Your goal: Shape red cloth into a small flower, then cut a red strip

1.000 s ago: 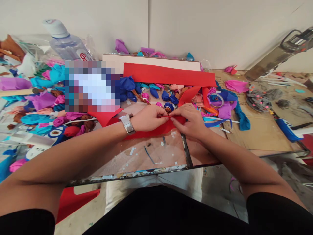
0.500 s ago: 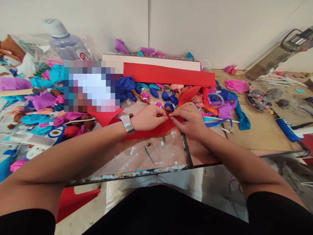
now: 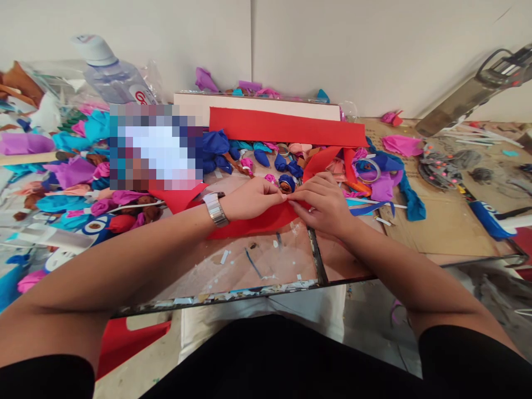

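Observation:
Both of my hands meet at the middle of the glass table (image 3: 249, 266) over a red strip of paper (image 3: 257, 224). My left hand (image 3: 253, 199), with a silver watch on its wrist, pinches the strip's upper edge. My right hand (image 3: 324, 205) pinches the same edge just beside it, fingertips almost touching. The strip lies flat under both hands and runs out to the left. A small rolled blue and brown flower (image 3: 286, 183) sits just beyond my fingertips.
A long red sheet (image 3: 286, 126) lies on a white board at the back. Piles of rolled paper flowers (image 3: 75, 172) in blue, purple and pink fill the left side. A water bottle (image 3: 112, 69), a tape ring (image 3: 368, 169), cardboard (image 3: 440, 227) and a glue gun (image 3: 474, 94) are around.
My hands have shifted very slightly upward on the red strip; the pinch is the same.

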Demonstrator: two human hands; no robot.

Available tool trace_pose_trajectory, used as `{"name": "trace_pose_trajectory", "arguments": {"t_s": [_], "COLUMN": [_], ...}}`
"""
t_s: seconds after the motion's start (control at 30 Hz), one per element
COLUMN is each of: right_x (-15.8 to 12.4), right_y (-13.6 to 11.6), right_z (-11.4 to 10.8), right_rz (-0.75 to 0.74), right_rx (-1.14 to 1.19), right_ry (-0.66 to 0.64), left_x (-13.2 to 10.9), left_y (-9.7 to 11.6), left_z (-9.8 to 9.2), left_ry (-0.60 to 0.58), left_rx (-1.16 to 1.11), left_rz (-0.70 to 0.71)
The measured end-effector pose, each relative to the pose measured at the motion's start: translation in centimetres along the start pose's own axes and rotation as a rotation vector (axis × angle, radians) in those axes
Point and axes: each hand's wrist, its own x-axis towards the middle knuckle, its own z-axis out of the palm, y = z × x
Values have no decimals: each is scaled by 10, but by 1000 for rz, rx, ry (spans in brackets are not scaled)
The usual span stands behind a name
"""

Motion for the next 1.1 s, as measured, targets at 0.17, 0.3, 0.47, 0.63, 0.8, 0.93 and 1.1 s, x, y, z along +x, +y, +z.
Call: {"name": "trace_pose_trajectory", "arguments": {"t_s": [0.17, 0.3, 0.47, 0.63, 0.8, 0.93, 1.1], "right_x": [0, 0, 0, 0, 0, -1, -2], "right_y": [1, 0, 0, 0, -3, -3, -1], "right_z": [1, 2, 2, 3, 3, 3, 5], "right_rz": [4, 4, 41, 63, 113, 153, 183], "right_rx": [-21, -8, -1, 9, 67, 116, 158], "right_ry": [-6, 3, -1, 14, -3, -33, -34], "left_x": [2, 2, 2, 0, -5, -6, -6], "left_y": [-2, -4, -6, -6, -3, -3, -7], "left_z": [3, 4, 4, 5, 8, 10, 13], "left_ry": [-11, 1, 52, 115, 202, 209, 249], "left_rx": [-16, -34, -36, 23, 163, 208, 275], "left_rz": [68, 91, 121, 167, 221, 272, 301]}}
